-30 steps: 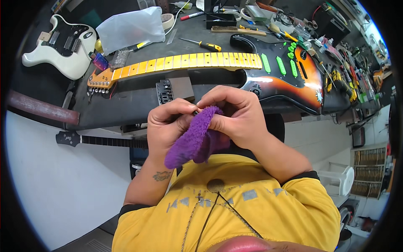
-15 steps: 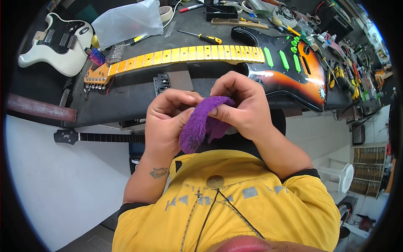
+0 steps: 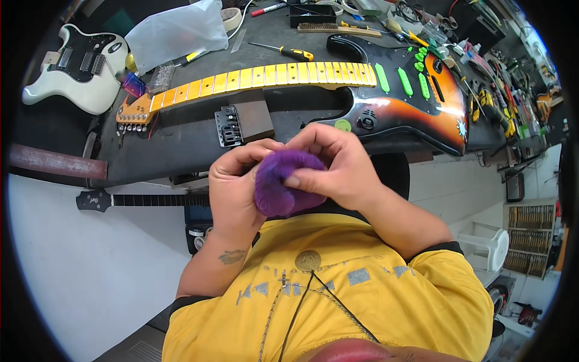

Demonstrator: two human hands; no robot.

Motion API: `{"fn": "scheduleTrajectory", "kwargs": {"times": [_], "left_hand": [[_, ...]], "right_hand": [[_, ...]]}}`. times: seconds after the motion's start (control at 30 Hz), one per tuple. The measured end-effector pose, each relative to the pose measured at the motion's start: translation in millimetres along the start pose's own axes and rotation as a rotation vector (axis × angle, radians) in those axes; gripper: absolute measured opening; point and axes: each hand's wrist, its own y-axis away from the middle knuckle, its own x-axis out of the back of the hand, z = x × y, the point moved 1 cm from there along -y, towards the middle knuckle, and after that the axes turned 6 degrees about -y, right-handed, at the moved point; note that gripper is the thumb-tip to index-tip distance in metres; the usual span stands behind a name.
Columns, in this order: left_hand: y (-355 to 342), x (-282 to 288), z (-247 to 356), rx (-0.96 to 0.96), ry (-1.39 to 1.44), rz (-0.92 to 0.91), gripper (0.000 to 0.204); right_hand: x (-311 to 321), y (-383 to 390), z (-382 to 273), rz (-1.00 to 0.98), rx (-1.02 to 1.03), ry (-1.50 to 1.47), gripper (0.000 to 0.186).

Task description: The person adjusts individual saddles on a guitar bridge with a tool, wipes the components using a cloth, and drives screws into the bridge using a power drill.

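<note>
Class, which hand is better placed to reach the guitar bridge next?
Likely the left hand: it is nearer the guitar bridge, though both it and the right hand hold the fuzzy purple cloth.

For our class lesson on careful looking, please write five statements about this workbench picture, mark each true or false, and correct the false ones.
1. The left hand and the right hand both hold the purple cloth. True.

2. The neck of the sunburst guitar points to the person's right. False: it points to the left.

3. The yellow-and-black screwdriver lies on the far side of that neck. True.

4. The white guitar body lies to the right of the sunburst guitar. False: it lies to its left.

5. The sunburst guitar's pickup covers are green. True.
</note>
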Motion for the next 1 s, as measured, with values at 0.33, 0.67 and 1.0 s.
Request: {"fn": "scheduleTrajectory", "kwargs": {"times": [0.33,0.67,1.0], "left_hand": [[-6.4,2.4,16.3,-0.283,-0.336,-0.139,0.016],[-3.9,13.2,10.5,-0.454,-0.608,-0.194,0.024],[-11.3,28.2,5.1,-0.242,-0.096,-0.180,0.026]], "right_hand": [[2.9,6.1,-5.7,0.000,0.314,0.512,0.017],[6.6,5.2,-2.5,-0.075,-0.013,0.065,0.018],[10.7,-6.5,-6.6,-0.013,0.029,0.120,0.011]]}}
